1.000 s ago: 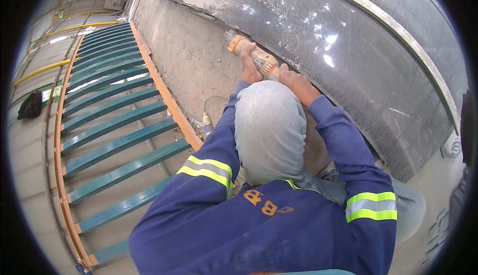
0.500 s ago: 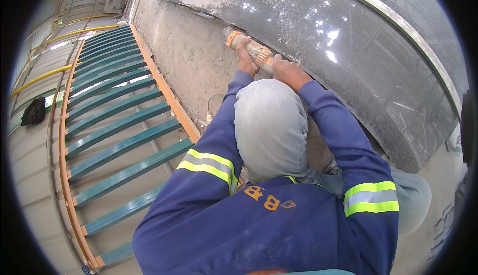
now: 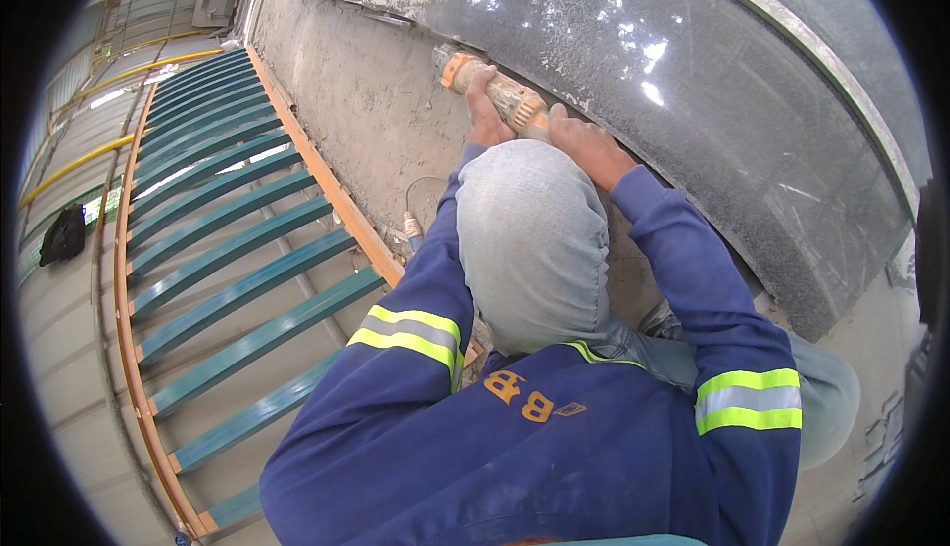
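A dusty orange-and-grey angle grinder [image 3: 515, 101] lies along the lower edge of a dark, glossy stone slab [image 3: 732, 140] whose surface is streaked with pale dust. My left hand [image 3: 484, 111] wraps round the front part of its body, close behind the orange head. Farther back, my right hand [image 3: 588, 144] grips the rear end, with the thumb on top. The grinder's head points up and to the left; its disc cannot be made out. My raised knee [image 3: 529, 239], in light denim, covers part of the space below my hands.
A long frame of teal slats with orange side rails [image 3: 336, 200] stretches along my left. Beside it, a pale cord connector [image 3: 412, 225] lies on the dusty ground [image 3: 341, 81]. A black bag [image 3: 63, 235] and yellow pipes [image 3: 84, 165] are at the far left.
The view has shifted slightly. My right hand has moved a little down and right on the grinder's rear end, its thumb now raised. My left hand keeps its grip.
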Demonstrator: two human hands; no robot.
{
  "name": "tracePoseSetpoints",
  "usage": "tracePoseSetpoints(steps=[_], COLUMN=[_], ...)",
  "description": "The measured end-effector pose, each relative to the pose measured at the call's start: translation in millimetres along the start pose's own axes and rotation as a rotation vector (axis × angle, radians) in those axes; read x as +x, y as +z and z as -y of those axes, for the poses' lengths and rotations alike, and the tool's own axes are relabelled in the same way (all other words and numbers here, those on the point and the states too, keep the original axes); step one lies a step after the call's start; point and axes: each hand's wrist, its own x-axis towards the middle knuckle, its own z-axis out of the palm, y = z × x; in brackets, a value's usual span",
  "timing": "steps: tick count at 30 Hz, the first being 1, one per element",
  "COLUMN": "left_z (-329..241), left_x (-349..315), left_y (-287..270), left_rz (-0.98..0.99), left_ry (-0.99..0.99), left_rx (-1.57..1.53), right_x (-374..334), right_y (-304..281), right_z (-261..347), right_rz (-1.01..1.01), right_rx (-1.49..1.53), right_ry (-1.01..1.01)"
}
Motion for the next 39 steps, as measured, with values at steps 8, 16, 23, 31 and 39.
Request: tracePoseSetpoints(steps=[8, 16, 23, 31, 39], left_z=[-4.7, -6.1, -2.4, 1.7, -6.2], left_x=[56.8, 52.9, -21.5, 0.1, 61.0], left_y=[-31.6, -27.3, 8.1, -0.5, -30.2], left_rz=[0.055, 0.021, -0.045, -0.057, 0.023], left_ry=[0.002, 0.009, -0.083, -0.044, 0.015], left_rx=[-0.091, -0.042, 0.03, 0.027, -0.039], right_x=[28.4, 24.5, -9.2, -4.5, 35.6], right_y=[7.3, 2.9, -0.8, 1.5, 8.9], right_z=[5.8, 9.7, 0.8, -2.3, 7.2], right_rz=[0.025, -0.004, -0.034, -0.032, 0.03], right_rx=[0.015, 0.012, 0.045, 0.031, 0.011], right_ry=[0.031, 0.02, -0.022, -0.028, 0.038])
